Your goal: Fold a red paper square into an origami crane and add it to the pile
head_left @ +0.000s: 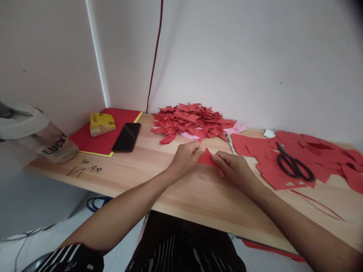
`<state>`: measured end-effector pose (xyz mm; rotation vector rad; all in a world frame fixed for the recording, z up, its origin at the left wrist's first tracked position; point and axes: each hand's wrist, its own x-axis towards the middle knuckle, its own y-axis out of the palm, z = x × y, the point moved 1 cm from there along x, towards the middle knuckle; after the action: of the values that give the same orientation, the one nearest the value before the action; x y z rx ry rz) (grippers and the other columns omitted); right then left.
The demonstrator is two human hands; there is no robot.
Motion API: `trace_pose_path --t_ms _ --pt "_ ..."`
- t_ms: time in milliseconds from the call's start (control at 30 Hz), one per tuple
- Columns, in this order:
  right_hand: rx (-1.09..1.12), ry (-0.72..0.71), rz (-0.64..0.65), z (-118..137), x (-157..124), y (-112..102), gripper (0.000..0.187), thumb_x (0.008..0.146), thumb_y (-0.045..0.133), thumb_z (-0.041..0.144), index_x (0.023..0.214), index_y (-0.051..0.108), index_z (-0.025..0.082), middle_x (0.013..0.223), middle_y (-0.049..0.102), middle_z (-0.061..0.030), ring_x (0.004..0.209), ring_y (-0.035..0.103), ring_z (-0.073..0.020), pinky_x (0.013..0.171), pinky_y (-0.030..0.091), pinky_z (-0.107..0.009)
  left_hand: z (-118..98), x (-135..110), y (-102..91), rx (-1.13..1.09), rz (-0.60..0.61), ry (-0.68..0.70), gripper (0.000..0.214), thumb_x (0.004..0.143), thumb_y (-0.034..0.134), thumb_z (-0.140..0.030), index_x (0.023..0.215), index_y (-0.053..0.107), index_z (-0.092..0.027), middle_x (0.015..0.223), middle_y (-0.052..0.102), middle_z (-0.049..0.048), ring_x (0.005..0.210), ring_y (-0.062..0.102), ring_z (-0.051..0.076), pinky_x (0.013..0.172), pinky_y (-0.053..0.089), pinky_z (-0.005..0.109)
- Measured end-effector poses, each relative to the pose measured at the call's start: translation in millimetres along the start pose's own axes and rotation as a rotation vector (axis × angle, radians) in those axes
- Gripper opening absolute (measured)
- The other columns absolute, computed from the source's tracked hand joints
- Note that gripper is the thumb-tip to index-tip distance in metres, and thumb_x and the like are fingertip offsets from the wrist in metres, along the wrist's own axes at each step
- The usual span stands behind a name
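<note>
A small red paper piece (206, 157), folded into a triangle, lies on the wooden table (159, 181) between my two hands. My left hand (185, 156) pinches its left edge with the fingers pressed together. My right hand (234, 168) presses on its right edge with curled fingers. Just behind them sits a heap of folded red paper triangles (191, 121) with a few pink ones at its edge.
Flat red paper sheets and scraps (317, 160) cover the right side, with black scissors (295, 165) on them and a pen (230, 143) beside them. At left lie a black phone (126, 137), a yellow packet (102, 123) on a red sheet, and a glass jar (42, 141).
</note>
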<state>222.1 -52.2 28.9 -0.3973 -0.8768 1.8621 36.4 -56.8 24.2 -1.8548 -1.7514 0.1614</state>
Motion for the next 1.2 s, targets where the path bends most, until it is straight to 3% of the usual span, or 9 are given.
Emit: trace_pose_path --t_ms 867,1067,1200 --pt "-0.010 -0.008 -0.001 -6.1 1.0 1.0 0.048 0.095 0.041 0.047 0.055 0.039 0.022 0.046 0.047 0.0038 0.046 0.043 -0.0116 0.052 0.033 -0.026 2.5 2.2 -3.0 0.032 -0.068 -0.007 0.033 0.087 0.049 -0.032 0.060 0.035 -0.018 0.057 0.032 -0.0052 0.059 0.032 0.010 0.059 0.024 0.026" --pt "-0.024 0.033 -0.048 -7.8 0.1 -1.0 0.049 0.095 0.039 0.052 0.056 0.039 0.022 0.047 0.045 0.0038 0.047 0.041 -0.0120 0.052 0.031 -0.027 4.9 4.7 -7.4 -0.025 -0.140 -0.051 0.034 0.087 0.048 -0.030 0.058 0.033 -0.018 0.057 0.034 -0.0047 0.059 0.033 0.011 0.058 0.025 0.026" --pt "-0.028 0.013 -0.124 -7.7 0.2 -4.4 0.046 0.097 0.036 0.048 0.060 0.041 0.022 0.051 0.044 0.0030 0.051 0.043 -0.0132 0.055 0.033 -0.028 3.3 3.9 -7.3 -0.019 -0.104 -0.047 0.034 0.087 0.049 -0.029 0.059 0.033 -0.018 0.057 0.033 -0.0050 0.058 0.032 0.010 0.058 0.024 0.026"
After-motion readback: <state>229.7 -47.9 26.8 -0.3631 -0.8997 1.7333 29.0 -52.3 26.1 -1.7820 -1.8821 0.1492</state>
